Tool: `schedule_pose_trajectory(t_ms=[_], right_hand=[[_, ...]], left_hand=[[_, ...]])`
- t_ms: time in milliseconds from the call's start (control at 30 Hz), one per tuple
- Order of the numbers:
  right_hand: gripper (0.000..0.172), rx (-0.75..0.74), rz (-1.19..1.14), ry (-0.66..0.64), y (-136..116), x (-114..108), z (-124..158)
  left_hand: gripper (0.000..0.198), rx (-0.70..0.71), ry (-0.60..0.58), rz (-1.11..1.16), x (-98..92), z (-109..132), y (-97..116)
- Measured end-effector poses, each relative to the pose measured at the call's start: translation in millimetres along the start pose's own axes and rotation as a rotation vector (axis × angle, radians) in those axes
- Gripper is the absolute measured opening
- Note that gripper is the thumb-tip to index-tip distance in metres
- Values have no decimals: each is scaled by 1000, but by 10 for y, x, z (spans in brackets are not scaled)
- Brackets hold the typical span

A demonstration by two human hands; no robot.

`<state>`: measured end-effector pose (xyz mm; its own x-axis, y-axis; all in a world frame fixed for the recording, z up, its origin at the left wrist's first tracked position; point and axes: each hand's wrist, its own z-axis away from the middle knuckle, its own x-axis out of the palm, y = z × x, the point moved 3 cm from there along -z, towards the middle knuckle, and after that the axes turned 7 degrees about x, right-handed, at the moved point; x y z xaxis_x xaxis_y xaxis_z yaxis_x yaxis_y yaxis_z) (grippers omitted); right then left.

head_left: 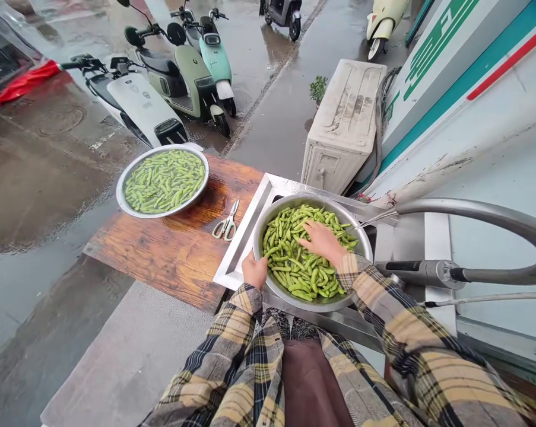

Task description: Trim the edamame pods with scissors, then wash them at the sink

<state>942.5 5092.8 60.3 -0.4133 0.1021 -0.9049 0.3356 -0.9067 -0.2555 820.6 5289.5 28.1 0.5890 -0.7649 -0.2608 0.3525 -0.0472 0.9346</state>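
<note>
Left hand (254, 271) is gripping the basin (361, 237) rim at seven o'clock; right hand (322, 240), fingers spread, is pressing the pods (289, 261) centrally.

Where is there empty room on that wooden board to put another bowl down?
The wooden board is bare at its near end, below the scissors and the far bowl of green pods. A smaller bare strip runs between that bowl and the sink rim. The sink is crowded: the near bowl fills it, with the left hand on its rim and the right hand in the pods.
</note>
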Motion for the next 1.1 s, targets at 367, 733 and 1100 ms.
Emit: schedule_pose_trajectory(t_ms=[367, 733, 1100], right_hand=[[54, -311, -13, -174, -263, 197, 717], [64, 142, -152, 343, 434, -51, -280], [51, -183, 44, -11, -307, 199, 308]], left_hand=[[57, -85, -258, 288, 68, 17, 64], [55, 83, -329, 246, 133, -207, 142], [54, -121, -158, 238, 153, -204, 86]])
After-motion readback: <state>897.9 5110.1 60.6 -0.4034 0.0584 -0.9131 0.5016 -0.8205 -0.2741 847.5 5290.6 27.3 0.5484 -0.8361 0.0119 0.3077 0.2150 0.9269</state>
